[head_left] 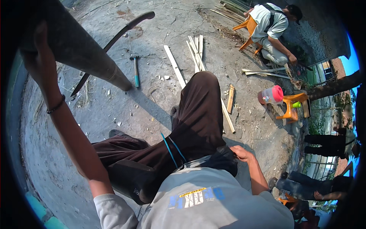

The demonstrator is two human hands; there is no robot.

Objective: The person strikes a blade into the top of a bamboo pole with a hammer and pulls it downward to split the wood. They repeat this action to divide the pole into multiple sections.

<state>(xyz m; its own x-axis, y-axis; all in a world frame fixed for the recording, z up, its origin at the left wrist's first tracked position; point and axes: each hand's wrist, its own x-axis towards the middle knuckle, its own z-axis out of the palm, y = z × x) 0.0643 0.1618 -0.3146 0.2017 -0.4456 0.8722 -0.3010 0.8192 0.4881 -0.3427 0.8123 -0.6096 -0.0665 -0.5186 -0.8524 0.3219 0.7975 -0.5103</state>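
My left hand [44, 65], a dark beaded band at its wrist, is raised at the far left and closed around a thick bamboo pole [89, 57]. The pole slants toward me, its lower end on the ground; the fingers behind it are hidden. Past the pole lies a machete [127, 27] with a long blade, partly covered by it. A hammer [136, 72] with a teal handle rests beside the pole's foot. At my right hip, my right hand [242, 153] has its fingers bent against dark cloth [225, 160] of my trousers, seemingly pinching it.
Pale split strips [174, 65] lie ahead of my knee, near a short bamboo piece [230, 98]. A person [268, 26] sits on an orange chair [249, 28] at the far right. A pink-lidded jug [271, 94] stands by another orange chair [289, 110]. More people stand at the right edge.
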